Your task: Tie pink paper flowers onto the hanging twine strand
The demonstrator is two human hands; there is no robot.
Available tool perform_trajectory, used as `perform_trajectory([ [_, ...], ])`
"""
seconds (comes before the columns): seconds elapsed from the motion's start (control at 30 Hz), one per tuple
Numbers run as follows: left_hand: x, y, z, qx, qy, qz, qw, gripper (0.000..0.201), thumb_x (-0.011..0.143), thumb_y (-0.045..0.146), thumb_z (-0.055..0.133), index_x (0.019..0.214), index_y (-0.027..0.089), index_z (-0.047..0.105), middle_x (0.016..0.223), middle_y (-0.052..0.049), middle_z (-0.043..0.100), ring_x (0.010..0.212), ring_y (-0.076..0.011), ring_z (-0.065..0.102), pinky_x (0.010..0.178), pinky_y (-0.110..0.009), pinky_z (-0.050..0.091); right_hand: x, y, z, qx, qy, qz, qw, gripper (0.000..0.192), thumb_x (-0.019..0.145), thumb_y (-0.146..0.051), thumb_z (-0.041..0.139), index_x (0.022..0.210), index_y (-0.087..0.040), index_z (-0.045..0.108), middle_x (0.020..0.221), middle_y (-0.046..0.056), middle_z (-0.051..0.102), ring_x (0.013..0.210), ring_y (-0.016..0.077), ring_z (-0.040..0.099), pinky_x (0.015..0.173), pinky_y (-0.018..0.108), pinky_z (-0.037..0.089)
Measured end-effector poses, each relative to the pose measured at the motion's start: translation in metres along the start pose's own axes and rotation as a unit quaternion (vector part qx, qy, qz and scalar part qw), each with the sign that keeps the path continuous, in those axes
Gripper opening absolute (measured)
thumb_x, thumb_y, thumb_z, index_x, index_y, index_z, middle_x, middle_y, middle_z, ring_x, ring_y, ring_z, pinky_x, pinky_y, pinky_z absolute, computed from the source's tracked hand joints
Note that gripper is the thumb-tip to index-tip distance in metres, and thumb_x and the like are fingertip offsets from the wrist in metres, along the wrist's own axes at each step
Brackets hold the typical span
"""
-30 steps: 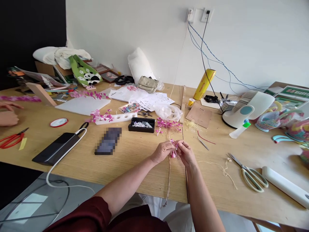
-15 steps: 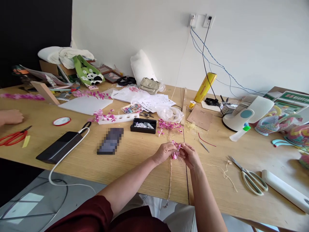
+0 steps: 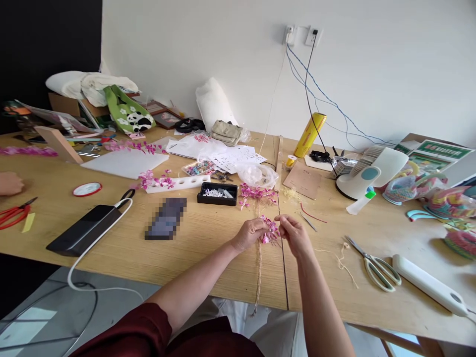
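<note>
Pink flowers (image 3: 270,231) on tan twine (image 3: 259,270); yellow roll (image 3: 310,128); green bag (image 3: 127,113), seemingly panda-patterned; red scissors (image 3: 13,214).

A plain white wall (image 3: 372,59) runs behind the far edge of the worktop (image 3: 111,248), evenly lit by soft daylight with no hard shadows. High on it sit two white wall sockets (image 3: 301,35), from which thin blue and black cables (image 3: 320,99) hang down and trail towards the worktop's far right corner. At the far left the white wall ends against a dark, almost black panel (image 3: 48,44). The worktop is pale wood with a fine grain, made of two boards meeting at a seam (image 3: 284,277) that runs from far edge to near edge. Below the near left edge shows grey floor (image 3: 40,312), glossy, with bright patches of reflected light.
</note>
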State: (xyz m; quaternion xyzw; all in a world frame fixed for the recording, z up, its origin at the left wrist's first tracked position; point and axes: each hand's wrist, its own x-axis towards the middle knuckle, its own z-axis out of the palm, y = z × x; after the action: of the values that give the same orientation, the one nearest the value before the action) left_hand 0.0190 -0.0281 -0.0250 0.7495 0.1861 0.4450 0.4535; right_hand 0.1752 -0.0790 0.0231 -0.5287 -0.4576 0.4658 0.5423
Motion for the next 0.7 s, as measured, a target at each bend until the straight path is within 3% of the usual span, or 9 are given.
perform_trajectory([
  [0.1,0.001,0.003,0.0,-0.022,0.026,-0.02,0.999,0.024,0.077,0.033,0.055,0.066,0.013,0.061,0.06,0.0,0.047,0.058,-0.0091,0.043,0.058,-0.022,0.034,-0.005,-0.004,-0.042,-0.204,0.06,-0.026,0.977,0.019,0.07,-0.037,0.059,0.076,-0.019,0.059,0.053,-0.004,0.046,0.048,0.0095,0.037,0.047,0.023,0.025],
  [0.17,0.002,0.004,0.0,-0.05,0.043,-0.045,0.997,0.024,0.075,0.033,0.058,0.063,0.013,0.059,0.058,0.001,0.048,0.057,-0.0089,0.042,0.058,-0.021,0.033,-0.01,-0.003,-0.075,-0.404,0.037,-0.009,0.914,0.009,0.069,-0.028,0.058,0.069,-0.019,0.061,0.058,-0.002,0.053,0.054,0.0119,0.043,0.052,0.024,0.028],
  [0.23,0.003,0.005,0.001,-0.091,0.058,-0.08,0.991,0.024,0.072,0.034,0.061,0.062,0.013,0.059,0.059,0.001,0.05,0.059,-0.0092,0.044,0.059,-0.021,0.034,-0.017,0.0,-0.102,-0.541,0.014,0.021,0.841,0.007,0.067,-0.019,0.056,0.069,-0.02,0.063,0.069,0.001,0.06,0.062,0.0145,0.049,0.057,0.026,0.031],
  [0.3,0.003,0.006,0.001,-0.133,0.064,-0.115,0.982,0.024,0.07,0.035,0.062,0.063,0.012,0.059,0.06,0.001,0.052,0.06,-0.0094,0.045,0.06,-0.022,0.035,-0.023,0.006,-0.121,-0.614,-0.005,0.051,0.787,0.013,0.067,-0.015,0.055,0.075,-0.019,0.064,0.08,0.004,0.063,0.07,0.0167,0.053,0.061,0.026,0.033],
  [0.37,0.003,0.006,0.002,-0.17,0.063,-0.141,0.973,0.025,0.069,0.036,0.063,0.064,0.012,0.059,0.06,0.001,0.053,0.058,-0.009,0.044,0.058,-0.021,0.034,-0.027,0.013,-0.13,-0.652,-0.018,0.061,0.756,0.016,0.069,-0.015,0.053,0.08,-0.018,0.064,0.084,0.006,0.063,0.075,0.0181,0.054,0.063,0.027,0.033],
  [0.5,0.004,0.006,0.001,-0.229,0.08,-0.161,0.957,0.024,0.067,0.034,0.066,0.066,0.011,0.06,0.059,0.001,0.053,0.056,-0.0079,0.044,0.056,-0.021,0.035,-0.028,0.025,-0.134,-0.678,-0.025,0.055,0.733,0.015,0.074,-0.016,0.048,0.074,-0.017,0.063,0.081,0.007,0.06,0.078,0.0185,0.054,0.065,0.026,0.033],
  [0.7,0.007,0.008,-0.003,-0.294,0.082,-0.188,0.934,0.022,0.066,0.03,0.067,0.069,0.01,0.06,0.068,-0.002,0.06,0.052,-0.0054,0.044,0.051,-0.019,0.034,-0.032,0.02,-0.127,-0.641,0.003,0.03,0.767,0.014,0.076,-0.016,0.042,0.071,-0.016,0.055,0.08,0.007,0.059,0.077,0.0175,0.052,0.067,0.026,0.034],
])
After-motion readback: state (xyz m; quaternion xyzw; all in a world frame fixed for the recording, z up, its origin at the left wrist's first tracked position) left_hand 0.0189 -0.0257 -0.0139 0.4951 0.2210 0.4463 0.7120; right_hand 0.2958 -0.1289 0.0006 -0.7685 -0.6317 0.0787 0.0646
